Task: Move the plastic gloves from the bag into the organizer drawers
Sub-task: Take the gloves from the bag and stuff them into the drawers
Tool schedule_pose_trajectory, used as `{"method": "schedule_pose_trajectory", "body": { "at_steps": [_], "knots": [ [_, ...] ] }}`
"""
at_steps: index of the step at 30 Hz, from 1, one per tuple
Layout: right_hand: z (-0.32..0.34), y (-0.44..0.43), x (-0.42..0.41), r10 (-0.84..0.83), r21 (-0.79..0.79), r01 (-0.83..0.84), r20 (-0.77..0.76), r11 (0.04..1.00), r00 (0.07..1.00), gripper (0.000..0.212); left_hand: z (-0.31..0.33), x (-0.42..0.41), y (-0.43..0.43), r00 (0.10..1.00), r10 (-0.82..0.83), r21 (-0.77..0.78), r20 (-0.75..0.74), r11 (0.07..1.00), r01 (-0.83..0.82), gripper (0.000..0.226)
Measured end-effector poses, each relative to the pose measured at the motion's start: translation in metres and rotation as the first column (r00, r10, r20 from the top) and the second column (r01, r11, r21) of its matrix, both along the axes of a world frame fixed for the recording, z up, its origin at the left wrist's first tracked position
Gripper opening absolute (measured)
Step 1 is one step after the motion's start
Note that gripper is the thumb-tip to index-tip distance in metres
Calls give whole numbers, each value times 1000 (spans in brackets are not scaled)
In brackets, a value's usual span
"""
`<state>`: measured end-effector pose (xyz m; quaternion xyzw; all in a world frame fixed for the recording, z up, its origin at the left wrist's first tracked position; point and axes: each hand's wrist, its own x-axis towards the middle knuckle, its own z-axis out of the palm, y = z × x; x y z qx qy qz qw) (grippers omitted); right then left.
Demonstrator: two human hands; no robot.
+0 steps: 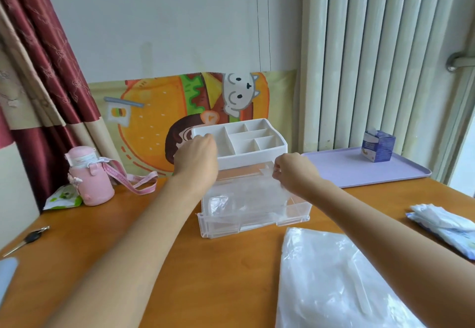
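Observation:
A white organizer [267, 152] with a divided top tray stands at the middle of the wooden table. Its clear drawer [257, 221] is pulled out toward me, and thin plastic gloves [246, 199] lie in it. My left hand [196, 159] rests against the organizer's front left corner, fingers curled over the top edge. My right hand [293, 170] pinches the upper edge of a plastic glove above the drawer. A flat clear plastic bag [334, 281] lies on the table near me at the right.
A pink bottle [90, 176] with a strap stands at the left, a small green packet [63, 197] beside it. Keys [28, 239] lie at the left edge. A lilac tray [359, 168] holds a blue carton [377, 145]. A white wipes pack [444, 224] lies far right.

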<state>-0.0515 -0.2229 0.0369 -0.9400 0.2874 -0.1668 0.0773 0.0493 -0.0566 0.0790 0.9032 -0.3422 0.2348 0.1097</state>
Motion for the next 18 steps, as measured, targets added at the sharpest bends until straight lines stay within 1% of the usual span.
{"method": "schedule_pose_trajectory", "body": {
  "at_steps": [1,2,3,4,5,7,9,11,12,13,14,15,16,17,18],
  "knots": [
    [0,1,-1,-9,-14,8,-7,1000,1000,12,-2,-8,-2,995,-91,-57,-28,994,89,21],
    [0,4,-2,-20,-18,19,-9,1000,1000,16,-4,-17,-4,978,-182,-99,-99,980,172,15],
    [0,5,-3,-34,-5,34,-9,999,999,23,-9,-26,-7,950,-245,-102,-192,968,229,11],
    [1,6,-4,-42,25,42,-7,999,999,28,-14,-35,-11,918,-273,-74,-286,962,263,12],
    [2,6,-4,-37,82,37,-1,996,999,29,-20,-40,-15,889,-271,-27,-368,959,282,17],
    [7,7,-6,28,249,-41,54,968,998,29,-30,-43,-23,841,-224,65,-493,954,292,27],
    [11,9,-11,79,392,-109,92,913,993,31,-35,-42,-27,814,-182,118,-552,949,292,32],
    [12,10,-15,97,423,-121,77,898,992,30,-36,-39,-28,811,-137,178,-569,942,284,36],
    [12,11,-16,90,405,-108,64,908,994,29,-36,-38,-29,812,-118,214,-571,934,286,39],
    [12,12,-17,76,348,-90,53,933,996,25,-35,-38,-28,813,-106,246,-572,924,293,41],
    [12,12,-19,48,236,-58,50,970,998,22,-34,-38,-28,815,-101,271,-571,913,304,43],
    [13,12,-21,10,90,-15,55,996,998,20,-33,-38,-29,817,-101,288,-568,905,313,45],
    [14,13,-23,-13,-44,17,81,999,997,18,-32,-37,-29,819,-101,301,-565,899,319,45],
    [15,14,-24,-3,-120,18,126,993,992,18,-32,-36,-30,821,-101,310,-562,895,322,47],
    [16,16,-24,37,-147,-13,164,989,986,20,-32,-35,-31,821,-101,314,-562,892,325,50]
  ]
}}
